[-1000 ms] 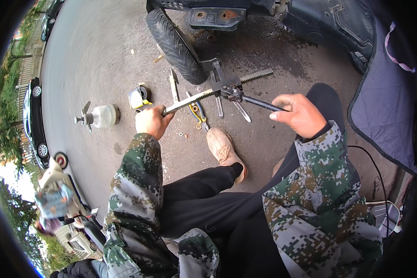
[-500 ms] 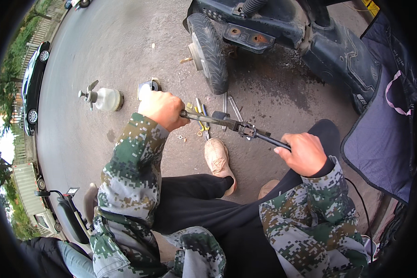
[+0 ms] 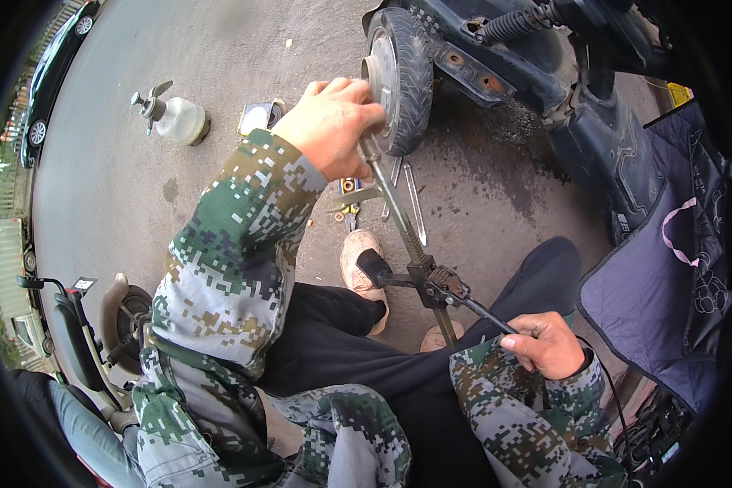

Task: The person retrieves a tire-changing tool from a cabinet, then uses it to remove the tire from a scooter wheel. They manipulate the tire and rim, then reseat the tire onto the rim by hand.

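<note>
My left hand (image 3: pixel 333 126) is curled at the upper end of a long toothed bar tool (image 3: pixel 398 210), close to the hub of the scooter wheel (image 3: pixel 408 81). Its fingertips are partly hidden and slightly blurred. A sliding block (image 3: pixel 421 281) with a ratchet-like joint sits low on the bar, a dark padded arm pointing left from it. My right hand (image 3: pixel 542 343) is closed round the end of the thin black lever (image 3: pixel 486 313) that leaves this joint. The bar slants down from the wheel toward my lap.
Pliers (image 3: pixel 350 203) and a long wrench (image 3: pixel 416 205) lie on the pavement below the wheel. A spray bottle (image 3: pixel 181 120) and an open box (image 3: pixel 256 118) stand left. The black scooter body (image 3: pixel 606 138) and a quilted cover (image 3: pixel 634 285) fill the right. Another scooter (image 3: pixel 81 342) stands lower left.
The bar tool has swung from nearly level to steeply slanted. My left hand has moved right and up to the wheel hub; my right hand has lowered with the lever. The view has shifted.
</note>
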Available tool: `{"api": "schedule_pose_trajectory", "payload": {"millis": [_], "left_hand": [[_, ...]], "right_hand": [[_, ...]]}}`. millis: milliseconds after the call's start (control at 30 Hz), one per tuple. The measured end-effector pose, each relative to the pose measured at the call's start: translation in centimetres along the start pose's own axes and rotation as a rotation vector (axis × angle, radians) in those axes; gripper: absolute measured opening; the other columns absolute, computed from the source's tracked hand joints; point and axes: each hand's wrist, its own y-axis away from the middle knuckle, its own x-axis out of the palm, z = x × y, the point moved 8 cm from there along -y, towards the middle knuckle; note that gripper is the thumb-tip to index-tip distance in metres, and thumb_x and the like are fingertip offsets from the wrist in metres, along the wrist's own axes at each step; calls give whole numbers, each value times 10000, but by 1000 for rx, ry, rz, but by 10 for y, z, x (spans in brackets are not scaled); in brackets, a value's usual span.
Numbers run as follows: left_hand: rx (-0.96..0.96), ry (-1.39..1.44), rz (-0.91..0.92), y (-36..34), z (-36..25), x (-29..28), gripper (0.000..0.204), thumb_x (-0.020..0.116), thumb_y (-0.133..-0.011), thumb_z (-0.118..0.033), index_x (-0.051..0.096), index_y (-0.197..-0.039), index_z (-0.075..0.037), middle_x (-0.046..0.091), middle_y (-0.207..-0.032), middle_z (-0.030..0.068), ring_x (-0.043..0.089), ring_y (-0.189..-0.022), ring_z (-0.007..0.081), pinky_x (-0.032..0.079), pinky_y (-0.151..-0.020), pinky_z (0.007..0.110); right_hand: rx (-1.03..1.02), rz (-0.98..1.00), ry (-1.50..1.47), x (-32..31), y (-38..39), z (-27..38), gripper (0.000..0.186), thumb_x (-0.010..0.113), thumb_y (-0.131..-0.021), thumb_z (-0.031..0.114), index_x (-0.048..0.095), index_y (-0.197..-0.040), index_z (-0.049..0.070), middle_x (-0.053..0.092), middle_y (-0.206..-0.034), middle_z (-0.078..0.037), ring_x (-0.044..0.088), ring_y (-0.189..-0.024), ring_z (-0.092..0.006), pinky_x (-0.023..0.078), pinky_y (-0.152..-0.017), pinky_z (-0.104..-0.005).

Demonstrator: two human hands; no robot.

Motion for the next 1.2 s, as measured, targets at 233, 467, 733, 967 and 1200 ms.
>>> {"api": "schedule_pose_trajectory", "payload": {"millis": [233,467,733,967,1200], "left_hand": [[-14,226,-578,0,0,-55,419,820,-924,-305,698,-1253,-76,665,-1266,128,669,-1217,355,547,-1041,426],[-236,319,-289,-5,13,-28,368,700,-1009,-359,749,-1097,-5,726,-1002,173,727,-936,371,575,-838,429],[-353,609,595,25,-13,53,716,601,-1011,-665,786,-1083,23,791,-981,176,764,-946,277,589,-883,410],[-482,1229,1058,87,-118,148,865,649,-953,-712,616,-1463,-14,714,-1286,253,640,-1316,315,512,-1093,434],[-1050,2028,446,93,-183,155,593,533,-1113,-449,618,-1177,134,717,-892,191,674,-543,265,538,-452,360]], "right_hand": [[-46,-27,-487,5,26,-37,275,678,-1032,209,623,-928,-40,465,-608,8,432,-490,-91,376,-472,-263],[73,74,-685,29,3,-42,227,591,-1091,221,547,-946,52,389,-584,32,407,-450,-103,366,-468,-305],[19,9,-765,37,-62,-27,237,580,-1110,245,538,-970,59,390,-583,42,411,-458,-106,394,-497,-317],[19,9,-631,65,-85,-33,223,617,-1089,213,548,-974,36,430,-593,21,461,-470,-120,418,-490,-313],[-72,137,-563,100,-102,-12,156,567,-1108,158,560,-1049,15,481,-608,-11,509,-486,-125,438,-501,-289]]}}
